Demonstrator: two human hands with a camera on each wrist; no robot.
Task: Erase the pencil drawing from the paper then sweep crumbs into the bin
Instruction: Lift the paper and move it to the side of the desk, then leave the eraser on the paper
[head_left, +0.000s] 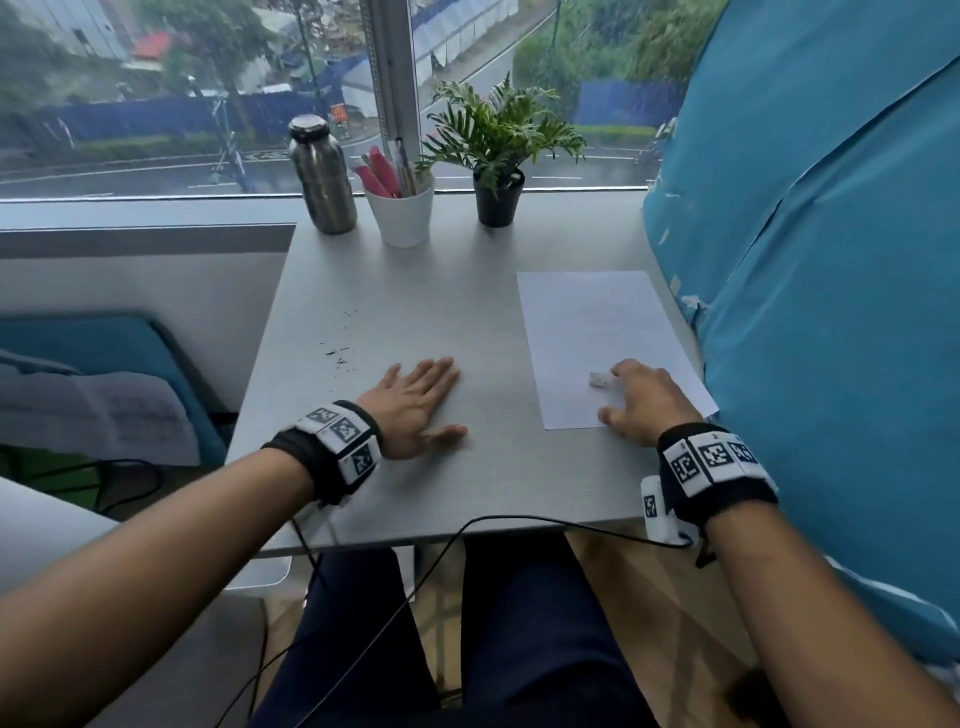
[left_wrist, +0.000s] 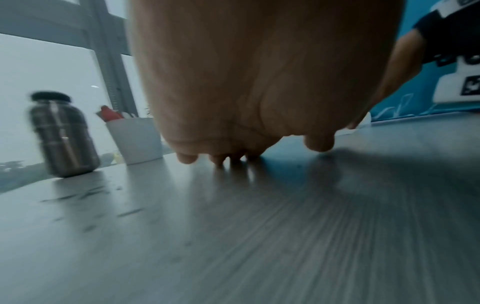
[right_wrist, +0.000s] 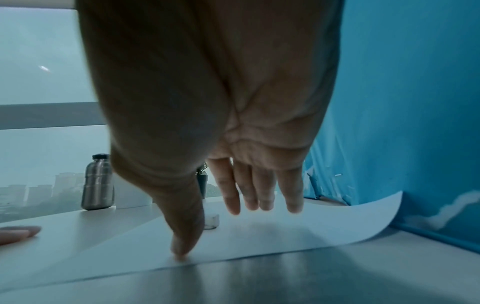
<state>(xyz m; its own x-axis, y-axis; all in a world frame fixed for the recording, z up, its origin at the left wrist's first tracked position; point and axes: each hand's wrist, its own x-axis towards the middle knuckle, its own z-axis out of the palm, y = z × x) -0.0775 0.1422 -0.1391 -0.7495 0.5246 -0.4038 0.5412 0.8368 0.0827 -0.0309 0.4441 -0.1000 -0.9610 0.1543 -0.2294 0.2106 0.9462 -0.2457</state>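
Note:
A white sheet of paper (head_left: 592, 332) lies on the right half of the grey table (head_left: 395, 291); I can make out no drawing on it. A small white eraser (head_left: 597, 379) rests loose on the sheet's near part. My right hand (head_left: 636, 397) hovers over that near corner with straight fingers, and its thumb tip (right_wrist: 182, 253) touches the paper (right_wrist: 285, 236) beside the eraser (right_wrist: 211, 221). Dark crumbs (head_left: 337, 356) are scattered on the table's left side. My left hand (head_left: 421, 400) lies flat and empty on the table, just right of the crumbs.
At the table's far edge stand a steel bottle (head_left: 322, 176), a white cup of pens (head_left: 400, 213) and a potted plant (head_left: 496, 156). A blue sheet (head_left: 810, 260) walls off the right side; the paper's corner (right_wrist: 389, 207) curls up against it. Cables hang off the near edge.

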